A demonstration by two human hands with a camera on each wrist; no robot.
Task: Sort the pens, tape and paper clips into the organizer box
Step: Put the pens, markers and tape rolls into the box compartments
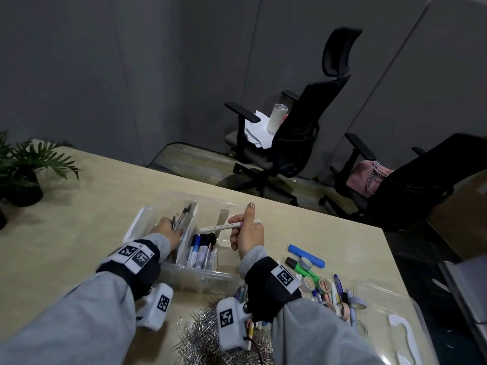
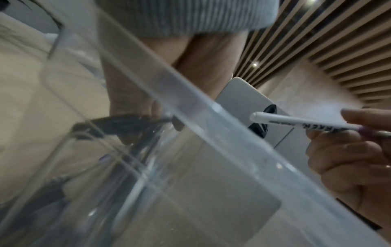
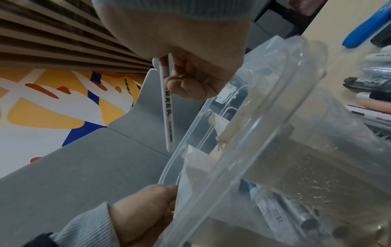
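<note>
From the head view the main risk is a mix-up or a spill: the right hand pinches a white marker level above the box, and released there it could land crosswise on the dividers rather than among the markers in the slot just below and left of that hand. The left hand is down in the far-left slot, fingers curled round a bundle of pens; pulling out carelessly could drag some along. Tape and clips lie on the desk behind the right wrist. In the left wrist view, dark pens show blurred through the clear wall just under the fingers. In the right wrist view, thumb and curled fingers clamp the marker near its cap, the long end hanging free past the rim, so a loose pinch would let it swing.
</note>
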